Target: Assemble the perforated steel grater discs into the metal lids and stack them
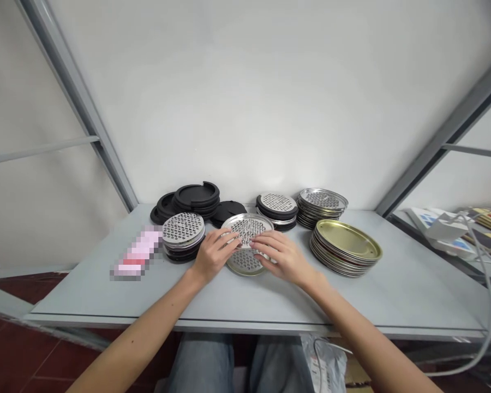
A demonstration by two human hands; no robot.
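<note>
Between my hands a round metal grater plate stands tilted, its raised holes facing me. My left hand has its fingers closed on the left side of that plate's near edge. Opposite it, my right hand grips the right side, fingers bent over the edge; my thumbs are partly hidden. Directly below, another perforated metal disc lies on the table, partly covered by the hands and the held plate. Just left of my left hand is a stack of grater discs and black rings.
On the grey table, black ring-shaped holders and a black disc lie behind. More graters stand in stacks at the back. Gold-coloured round lids are piled right. A pixelated pink item lies left.
</note>
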